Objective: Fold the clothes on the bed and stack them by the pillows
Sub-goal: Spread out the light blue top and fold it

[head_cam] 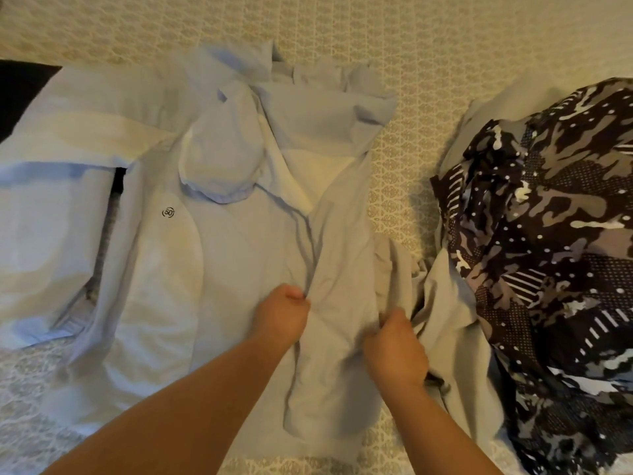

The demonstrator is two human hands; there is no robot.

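**Gripping the front panel of a pale blue garment laid out on the bed**

Lying spread across the middle of the bed, the pale blue garment (219,241) had its long axis running away from the person, with the collar or hood end (222,159) bunched at the far side and the hem nearest the body. A small round printed mark (168,212) sat on its left chest. The left hand (282,315) was curled into a pinch on a raised ridge of cloth along the garment's centre line; the right hand (394,347) was likewise closed on the cloth at the right edge of the same loose panel (337,303). The panel lay directly between the two hands, so neither was plainly the nearer. The coming move appeared to depend on carrying this panel sideways across the long axis, probably leftward over the body of the garment.

To the left, touching the garment's sleeve side, lay more pale blue cloth (44,207), which looked partly folded. To the right, just beside the right hand, a grey-blue cloth (442,303) ran under a heap of dark camouflage-print fabric (548,234), not yet folded. All rested on a cream patterned bedspread (411,56). A dark patch (20,94) showed at the far left; whether pillows lay there could not be told.
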